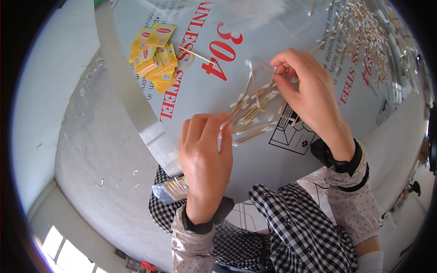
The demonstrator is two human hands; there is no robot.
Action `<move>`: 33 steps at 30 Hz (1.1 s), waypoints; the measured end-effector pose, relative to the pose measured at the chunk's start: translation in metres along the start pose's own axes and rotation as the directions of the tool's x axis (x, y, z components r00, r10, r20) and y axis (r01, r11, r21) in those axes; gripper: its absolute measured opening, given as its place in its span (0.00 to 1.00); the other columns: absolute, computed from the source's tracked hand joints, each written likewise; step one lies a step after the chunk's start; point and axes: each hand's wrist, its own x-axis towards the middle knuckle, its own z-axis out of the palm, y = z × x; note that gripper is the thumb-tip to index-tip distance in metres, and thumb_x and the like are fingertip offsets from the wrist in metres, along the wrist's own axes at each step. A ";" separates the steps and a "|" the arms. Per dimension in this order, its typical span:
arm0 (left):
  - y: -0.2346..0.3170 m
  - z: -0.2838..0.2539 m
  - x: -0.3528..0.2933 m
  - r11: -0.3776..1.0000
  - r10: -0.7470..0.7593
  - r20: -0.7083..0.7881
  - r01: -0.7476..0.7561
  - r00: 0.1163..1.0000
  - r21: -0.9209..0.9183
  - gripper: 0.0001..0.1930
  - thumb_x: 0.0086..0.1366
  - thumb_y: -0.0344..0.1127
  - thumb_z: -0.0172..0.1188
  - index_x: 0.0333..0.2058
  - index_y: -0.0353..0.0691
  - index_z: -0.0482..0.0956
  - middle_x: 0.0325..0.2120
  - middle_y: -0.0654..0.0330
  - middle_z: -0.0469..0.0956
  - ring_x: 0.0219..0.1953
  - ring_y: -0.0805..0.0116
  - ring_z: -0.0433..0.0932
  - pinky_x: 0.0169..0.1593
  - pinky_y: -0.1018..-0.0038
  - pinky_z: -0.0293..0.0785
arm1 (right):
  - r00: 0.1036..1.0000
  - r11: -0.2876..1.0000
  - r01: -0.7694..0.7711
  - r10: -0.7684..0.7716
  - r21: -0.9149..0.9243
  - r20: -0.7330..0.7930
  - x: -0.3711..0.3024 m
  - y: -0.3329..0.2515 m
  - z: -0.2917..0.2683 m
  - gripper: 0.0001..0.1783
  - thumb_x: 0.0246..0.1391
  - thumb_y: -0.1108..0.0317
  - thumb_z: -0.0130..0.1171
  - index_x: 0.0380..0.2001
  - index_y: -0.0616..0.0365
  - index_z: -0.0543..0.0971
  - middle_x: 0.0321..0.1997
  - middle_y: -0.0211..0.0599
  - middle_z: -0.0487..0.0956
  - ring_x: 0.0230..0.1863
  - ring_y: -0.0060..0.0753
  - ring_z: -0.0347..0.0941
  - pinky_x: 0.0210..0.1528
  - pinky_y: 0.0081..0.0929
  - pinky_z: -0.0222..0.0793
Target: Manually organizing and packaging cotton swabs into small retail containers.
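Observation:
A loose pile of cotton swabs (250, 109) with pale wooden sticks and white tips lies on the grey metal-sheet tabletop (200, 98), between my hands. My left hand (205, 150), at the pile's near left side, is closed with thumb and fingertips pinched around some swabs. Across the pile, my right hand (312, 84) pinches the end of a swab between thumb and forefinger, its other fingers curled. Exactly how many swabs each hand has cannot be made out. One single swab (196, 55) rests farther off, left of centre.
Yellow printed cards (157, 59) are heaped at the far left. A large spread of swabs (359, 36) covers the far right. Clear plastic bags (268, 16) lie at the back. A pack of swabs (172, 190) sits on checked cloth beside my left wrist.

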 end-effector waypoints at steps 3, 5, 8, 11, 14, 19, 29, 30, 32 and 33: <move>-0.001 -0.003 0.014 0.992 0.130 -0.099 -0.130 0.987 0.009 0.11 0.55 0.21 0.63 0.39 0.36 0.80 0.36 0.56 0.78 0.39 0.55 0.75 0.41 0.64 0.73 | 0.999 0.996 -0.014 0.017 -0.089 0.033 0.001 -0.001 0.002 0.12 0.47 0.80 0.60 0.36 0.56 0.74 0.29 0.35 0.78 0.31 0.40 0.76 0.32 0.35 0.71; -0.007 -0.003 0.031 0.988 0.157 -0.138 -0.154 0.978 0.029 0.13 0.56 0.20 0.61 0.41 0.37 0.79 0.39 0.56 0.78 0.40 0.54 0.75 0.43 0.62 0.73 | 0.998 0.993 -0.016 0.023 -0.119 0.057 0.000 0.000 0.004 0.13 0.47 0.80 0.60 0.36 0.56 0.74 0.29 0.35 0.78 0.30 0.40 0.76 0.31 0.35 0.71; -0.009 -0.005 0.058 0.962 0.233 -0.182 -0.199 0.955 0.189 0.13 0.58 0.21 0.59 0.43 0.36 0.79 0.39 0.55 0.77 0.42 0.53 0.74 0.43 0.62 0.73 | 1.000 0.993 0.001 0.001 -0.120 0.015 -0.001 -0.005 -0.001 0.11 0.52 0.81 0.57 0.39 0.59 0.75 0.33 0.33 0.77 0.29 0.29 0.72 0.32 0.25 0.69; -0.009 -0.004 0.073 0.951 0.169 -0.099 -0.135 0.981 0.279 0.09 0.60 0.23 0.58 0.40 0.35 0.77 0.39 0.53 0.75 0.43 0.52 0.73 0.43 0.61 0.73 | 0.999 1.000 -0.015 0.015 0.008 -0.046 -0.002 -0.013 -0.017 0.12 0.47 0.81 0.59 0.36 0.59 0.74 0.32 0.35 0.77 0.28 0.36 0.74 0.30 0.29 0.69; -0.011 0.007 0.076 0.976 0.114 -0.113 -0.090 0.987 0.199 0.04 0.60 0.23 0.58 0.35 0.33 0.75 0.38 0.50 0.73 0.44 0.51 0.72 0.42 0.61 0.73 | 0.996 0.993 -0.084 0.083 0.088 0.022 -0.016 -0.018 -0.029 0.08 0.50 0.82 0.58 0.35 0.60 0.74 0.33 0.33 0.76 0.27 0.26 0.71 0.29 0.22 0.65; -0.012 0.010 0.059 0.997 0.042 -0.048 -0.038 0.998 0.073 0.04 0.61 0.25 0.58 0.33 0.31 0.72 0.35 0.51 0.74 0.38 0.52 0.74 0.39 0.62 0.73 | 0.916 0.766 -0.398 0.308 0.505 0.255 -0.056 -0.021 -0.029 0.04 0.57 0.81 0.55 0.34 0.61 0.75 0.35 0.30 0.77 0.28 0.16 0.67 0.29 0.16 0.62; -0.008 0.019 0.081 0.978 -0.160 -0.219 0.184 0.963 0.094 0.09 0.63 0.31 0.62 0.33 0.33 0.72 0.31 0.52 0.77 0.31 0.51 0.77 0.35 0.63 0.73 | 0.758 0.576 -0.622 0.276 0.530 0.591 -0.088 -0.032 -0.022 0.06 0.54 0.79 0.56 0.36 0.62 0.75 0.31 0.29 0.77 0.29 0.18 0.72 0.31 0.18 0.67; -0.008 0.018 0.083 0.967 -0.218 -0.134 0.232 0.967 0.101 0.09 0.63 0.32 0.61 0.35 0.33 0.71 0.32 0.53 0.77 0.31 0.51 0.77 0.35 0.63 0.73 | 0.742 0.603 -0.625 0.261 0.496 0.617 -0.090 -0.033 -0.022 0.06 0.54 0.79 0.56 0.36 0.62 0.75 0.31 0.29 0.77 0.29 0.17 0.72 0.31 0.18 0.68; -0.008 0.016 0.083 0.953 -0.276 -0.048 0.279 0.960 0.113 0.09 0.64 0.32 0.61 0.36 0.34 0.71 0.33 0.53 0.77 0.32 0.52 0.77 0.35 0.63 0.73 | 0.724 0.628 -0.626 0.248 0.462 0.644 -0.090 -0.033 -0.022 0.06 0.55 0.79 0.56 0.36 0.62 0.75 0.31 0.29 0.77 0.30 0.17 0.73 0.31 0.18 0.68; -0.007 0.013 0.079 0.948 -0.280 -0.007 0.277 0.960 0.157 0.08 0.64 0.32 0.60 0.36 0.34 0.71 0.34 0.53 0.77 0.32 0.51 0.77 0.35 0.62 0.73 | 0.700 0.580 -0.661 0.248 0.476 0.670 -0.090 -0.034 -0.022 0.04 0.56 0.79 0.56 0.36 0.62 0.75 0.31 0.29 0.77 0.30 0.17 0.73 0.32 0.17 0.69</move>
